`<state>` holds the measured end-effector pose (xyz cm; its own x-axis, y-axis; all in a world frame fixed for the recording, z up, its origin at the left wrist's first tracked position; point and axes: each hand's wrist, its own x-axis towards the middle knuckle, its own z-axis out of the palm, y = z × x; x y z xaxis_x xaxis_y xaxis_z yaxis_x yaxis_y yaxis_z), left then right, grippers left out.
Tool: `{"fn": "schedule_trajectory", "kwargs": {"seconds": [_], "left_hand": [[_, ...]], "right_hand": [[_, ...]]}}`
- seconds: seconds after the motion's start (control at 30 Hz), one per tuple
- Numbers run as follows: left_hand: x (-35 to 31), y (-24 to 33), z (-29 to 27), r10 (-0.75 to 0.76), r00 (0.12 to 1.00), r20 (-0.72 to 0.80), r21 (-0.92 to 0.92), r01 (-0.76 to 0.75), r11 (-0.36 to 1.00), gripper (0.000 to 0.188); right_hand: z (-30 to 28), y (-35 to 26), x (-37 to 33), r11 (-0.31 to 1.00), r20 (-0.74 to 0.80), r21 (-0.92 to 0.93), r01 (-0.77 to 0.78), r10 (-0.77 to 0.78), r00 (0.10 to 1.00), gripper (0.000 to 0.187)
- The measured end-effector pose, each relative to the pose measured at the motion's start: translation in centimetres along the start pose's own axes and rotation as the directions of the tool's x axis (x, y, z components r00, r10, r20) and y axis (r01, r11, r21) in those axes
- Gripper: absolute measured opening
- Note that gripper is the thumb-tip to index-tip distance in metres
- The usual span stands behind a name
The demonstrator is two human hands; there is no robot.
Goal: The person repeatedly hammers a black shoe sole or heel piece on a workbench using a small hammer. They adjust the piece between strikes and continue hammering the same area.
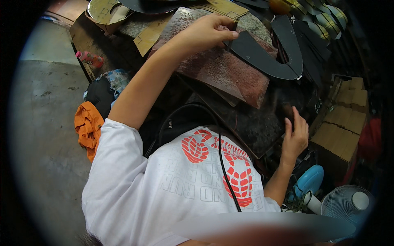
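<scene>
Left hand (210,33): above the upper part of the red-brown board (225,71), palm down, thumb and fingers bent close together at one end of the black U-shaped piece (262,62). Cannot tell whether they pinch that end or only touch it; the contact is partly hidden.

Black U-shaped piece: over the right part of the board, its bend reaching past the board's right edge. Small pale marks on its face. Cannot tell how much of it rests flat.

Right hand (296,133): below and to the right of the board, released, fingers loosely bent and apart, nothing seen in the grasp. Nearest surface is the dark worktop (262,127), which extends below the board. A blurred brown patch near the fingertips is not identifiable.

Surroundings, as viewed from the board: yellowish sheet (148,40) at its upper left; pink bottle (93,60) and orange cloth (88,127) well to the left; cardboard boxes (342,117) well to the right; white fan (347,205) far to the lower right, near a blue round object (310,179).
</scene>
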<state>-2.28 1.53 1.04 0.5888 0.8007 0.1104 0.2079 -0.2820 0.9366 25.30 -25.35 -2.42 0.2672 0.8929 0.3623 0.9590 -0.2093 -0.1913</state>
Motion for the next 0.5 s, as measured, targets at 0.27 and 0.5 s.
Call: {"fn": "schedule_trajectory", "kwargs": {"seconds": [0.27, 0.5], "left_hand": [[2.1, -0.8, 0.8, -0.103, 0.984, 0.148, 0.099, 0.089, 0.991, 0.033], [5.8, -2.7, 0.1, 0.021, 1.0, 0.007, 0.547, -0.022, 0.837, 0.039]], "right_hand": [[-2.7, 0.3, 1.6, 0.559, 0.091, 0.738, -0.379, 0.473, 0.876, 0.041], [-0.9, -3.6, 6.2, 0.81, 0.014, 0.573, -0.124, 0.141, 0.99, 0.042]]}}
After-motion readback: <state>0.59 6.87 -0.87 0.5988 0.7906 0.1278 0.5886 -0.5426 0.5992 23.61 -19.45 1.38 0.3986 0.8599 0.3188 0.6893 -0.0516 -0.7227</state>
